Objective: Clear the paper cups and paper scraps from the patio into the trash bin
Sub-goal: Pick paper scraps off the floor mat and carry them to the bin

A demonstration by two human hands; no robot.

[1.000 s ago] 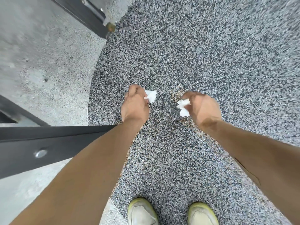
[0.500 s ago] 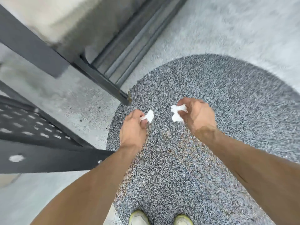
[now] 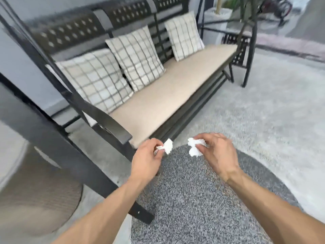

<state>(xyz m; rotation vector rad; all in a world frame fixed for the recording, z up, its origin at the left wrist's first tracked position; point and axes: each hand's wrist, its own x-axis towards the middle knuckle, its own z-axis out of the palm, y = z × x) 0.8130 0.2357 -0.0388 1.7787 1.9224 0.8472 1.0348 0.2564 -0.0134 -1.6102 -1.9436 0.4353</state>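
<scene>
My left hand [image 3: 146, 160] pinches a small white paper scrap [image 3: 167, 146] between thumb and fingers, held up over the near end of the bench. My right hand [image 3: 218, 154] grips a second, crumpled white paper scrap [image 3: 194, 147] just to the right of the first. The two scraps sit a short gap apart, above the edge of the round speckled grey rug [image 3: 202, 199]. No paper cup or trash bin is in view.
A dark metal swing bench [image 3: 109, 124] with a beige seat cushion [image 3: 172, 95] and three checked pillows [image 3: 137, 57] fills the left and centre. Its frame leg crosses low at the left. Pale concrete floor [image 3: 272, 111] spreads to the right. A planter stands far back.
My head has lifted from the rug and my shoes to the bench. Both hands rose from the floor, each keeping hold of its paper scrap.
</scene>
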